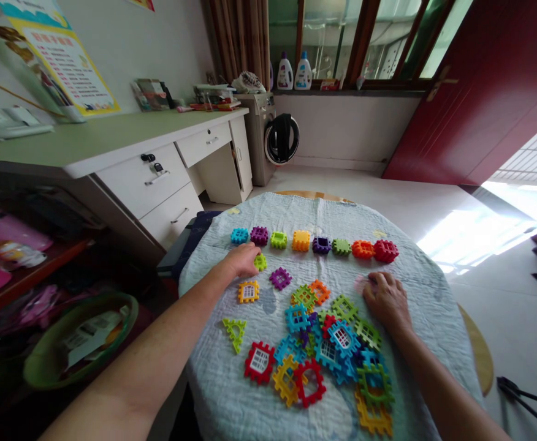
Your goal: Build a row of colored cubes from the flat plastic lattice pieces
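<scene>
My left hand [242, 260] reaches to the far left of the round table, its fingers closed at a small lime-green interlocking plastic tile [260, 263], partly hidden by them. Just beyond it runs a row of assembled blocks, among them a blue one [239, 236], a purple one [259, 235] and a red one [386, 250] at the right end. A flat purple tile [281, 278] and a yellow window tile [249, 291] lie nearby. My right hand [388, 298] rests on the cloth, fingers loosely spread, holding nothing. Beside it spreads a loose heap of tiles, including a green one [344, 308].
A pale blue cloth [222, 392] covers the table. Left of it stand a green basket [82, 340] with papers and a long desk [125, 138]. Farther off are a washing machine [257, 135] with its door open and a red door [461, 104].
</scene>
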Motion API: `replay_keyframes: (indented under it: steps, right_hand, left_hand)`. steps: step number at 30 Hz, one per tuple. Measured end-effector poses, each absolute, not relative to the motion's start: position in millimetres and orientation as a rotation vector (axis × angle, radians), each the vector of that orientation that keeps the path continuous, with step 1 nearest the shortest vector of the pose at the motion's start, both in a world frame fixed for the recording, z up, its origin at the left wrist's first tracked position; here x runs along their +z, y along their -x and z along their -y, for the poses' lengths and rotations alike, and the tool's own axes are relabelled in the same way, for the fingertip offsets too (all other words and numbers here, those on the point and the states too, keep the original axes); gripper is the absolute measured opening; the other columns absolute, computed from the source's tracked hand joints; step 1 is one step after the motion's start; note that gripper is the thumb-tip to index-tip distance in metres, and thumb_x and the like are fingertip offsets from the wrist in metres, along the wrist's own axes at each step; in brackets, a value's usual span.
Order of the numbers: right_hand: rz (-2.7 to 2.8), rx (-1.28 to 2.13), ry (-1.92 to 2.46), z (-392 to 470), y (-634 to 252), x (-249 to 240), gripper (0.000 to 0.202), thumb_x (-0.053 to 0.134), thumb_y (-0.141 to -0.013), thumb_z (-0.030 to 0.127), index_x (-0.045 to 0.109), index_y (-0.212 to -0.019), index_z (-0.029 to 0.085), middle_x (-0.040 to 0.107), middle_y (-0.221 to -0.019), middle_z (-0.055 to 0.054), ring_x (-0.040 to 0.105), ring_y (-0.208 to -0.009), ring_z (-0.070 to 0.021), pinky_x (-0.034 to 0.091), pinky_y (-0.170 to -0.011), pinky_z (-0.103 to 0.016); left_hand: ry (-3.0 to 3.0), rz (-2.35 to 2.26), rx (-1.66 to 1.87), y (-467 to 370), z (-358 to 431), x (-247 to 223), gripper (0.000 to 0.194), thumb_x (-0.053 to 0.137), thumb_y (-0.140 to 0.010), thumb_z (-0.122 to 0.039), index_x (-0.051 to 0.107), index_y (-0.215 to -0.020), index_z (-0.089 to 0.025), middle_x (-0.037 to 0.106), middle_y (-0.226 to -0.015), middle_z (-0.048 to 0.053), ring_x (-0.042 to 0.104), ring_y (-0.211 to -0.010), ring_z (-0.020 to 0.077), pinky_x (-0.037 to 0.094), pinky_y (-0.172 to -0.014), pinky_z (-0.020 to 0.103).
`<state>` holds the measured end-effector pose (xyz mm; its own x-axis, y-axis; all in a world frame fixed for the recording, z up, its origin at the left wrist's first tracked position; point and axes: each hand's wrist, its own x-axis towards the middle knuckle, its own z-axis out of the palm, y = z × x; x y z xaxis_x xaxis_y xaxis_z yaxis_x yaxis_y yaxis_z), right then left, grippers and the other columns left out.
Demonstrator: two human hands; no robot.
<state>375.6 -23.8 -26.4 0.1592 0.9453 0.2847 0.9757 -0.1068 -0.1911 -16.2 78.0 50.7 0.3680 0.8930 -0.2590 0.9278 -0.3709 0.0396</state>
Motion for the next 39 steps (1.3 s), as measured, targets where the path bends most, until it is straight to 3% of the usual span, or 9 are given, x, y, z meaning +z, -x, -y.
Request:
replay_keyframes:
  steps: [9,14,23,35,39]
  right_hand:
    - [1.837,-0.138,2.107,23.5,-376.7,-27.7,0.028,0.048,-0.087,0.030,0.060,-0.109,0.019,0.061,-0.114,-0.009,0.052,-0.102,-0.0249,0.037,-0.091,-0.039]
    - [1.835,-0.120,2.112,24.0,-375.9,-26.3,0.029,0.048,-0.087,0.029,0.061,-0.110,0.018,0.061,-0.115,-0.010,0.052,-0.104,-0.0257,0.037,-0.091,-0.040]
    - [1.842,-0.121,2.089,23.8,-376.9,-27.1,0.028,0.048,-0.087,0.030,0.061,-0.109,0.019,0.061,-0.114,-0.010,0.052,-0.103,-0.0255,0.038,-0.091,-0.039]
    - [1.826,-0.085,2.112,23.9,-376.1,-26.9,0.027,0.048,-0.087,0.030,0.060,-0.109,0.020,0.060,-0.115,-0.009,0.052,-0.103,-0.0248,0.037,-0.092,-0.039]
    - [1.831,-0.098,2.097,23.7,-377.0,-28.2,0.028,0.049,-0.086,0.029,0.060,-0.109,0.019,0.060,-0.115,-0.010,0.052,-0.103,-0.0250,0.038,-0.092,-0.040]
  left_hand:
    - [-2.603,-1.593,-0.227,6.7,-77.2,59.9,0.045,0.067,-0.062,-0.034,0.066,-0.104,-0.020,0.066,-0.106,0.008,0.063,-0.100,0.0278,0.051,-0.086,0.035]
    - [-2.737,-1.534,-0.015,-12.9,-101.1,79.5,0.046,0.066,-0.064,-0.030,0.063,-0.109,-0.019,0.062,-0.110,0.009,0.059,-0.103,0.0266,0.047,-0.091,0.035]
    - [-2.691,-1.467,-0.228,-31.3,-164.6,74.2,0.057,0.069,-0.059,-0.027,0.060,-0.116,-0.021,0.060,-0.121,0.007,0.055,-0.111,0.0271,0.046,-0.096,0.034]
    - [-2.586,-1.454,-0.388,-41.9,-172.1,68.4,0.060,0.069,-0.059,-0.023,0.058,-0.118,-0.023,0.061,-0.125,0.006,0.054,-0.116,0.0271,0.047,-0.096,0.033]
    - [-2.624,-1.475,-0.290,-43.7,-161.2,75.5,0.075,0.071,-0.060,-0.023,0.049,-0.132,-0.023,0.054,-0.137,0.009,0.048,-0.125,0.0304,0.043,-0.101,0.038]
